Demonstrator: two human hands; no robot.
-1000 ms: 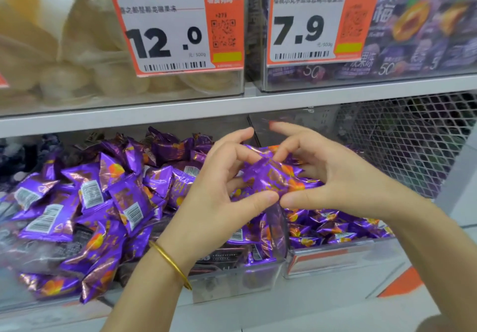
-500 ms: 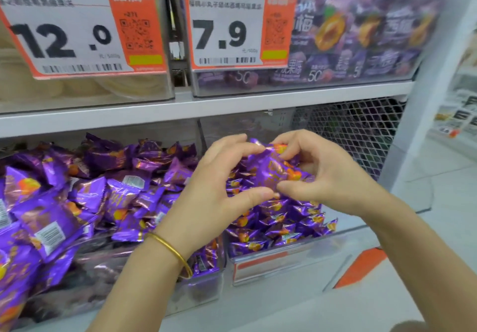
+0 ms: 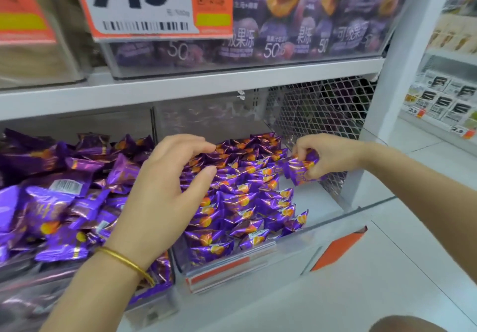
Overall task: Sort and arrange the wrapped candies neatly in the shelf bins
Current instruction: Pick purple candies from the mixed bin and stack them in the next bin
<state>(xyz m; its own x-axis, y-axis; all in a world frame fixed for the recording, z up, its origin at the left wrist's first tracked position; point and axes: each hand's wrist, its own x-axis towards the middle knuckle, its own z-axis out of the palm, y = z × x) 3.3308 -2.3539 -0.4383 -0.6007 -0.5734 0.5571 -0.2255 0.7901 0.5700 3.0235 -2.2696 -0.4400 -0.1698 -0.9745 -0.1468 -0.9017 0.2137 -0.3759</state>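
left bin [image 3: 154, 303]: on the left i see it full of big purple packs [image 3: 64, 202]. they lie in a messy heap, pointing every way. i think this bin is not sorted yet.
left hand [image 3: 160, 192]: it hangs over the left side of the right bin. the fingers are bent and loose, with a gap between thumb and fingers, and i see nothing in it. the fingertips are just at the top of the candies. i can't tell if they press down.
bracelet [image 3: 126, 262]: a gold ring on the left wrist.
right bin [image 3: 335, 222]: a clear bin next to the left bin, near the end of the shelf.
small candies [image 3: 245, 197]: they fill the left and middle of the right bin in neat rows, from near to far, all turned the same way. this part looks done to me.
bare spot [image 3: 312, 197]: the right side of the right bin shows white floor, with no candy on it. i think more rows belong here.
held candy [image 3: 299, 169]: one small purple candy, up in the air over the far right of the bare spot, just beside the far rows.
right hand [image 3: 327, 156]: it pinches the held candy with its thumb and fingers, close to the mesh wall [image 3: 317, 115].
how far: my guess is about halfway. the held candy still has to go down, the bare spot wants filling, and the left heap needs tidying.
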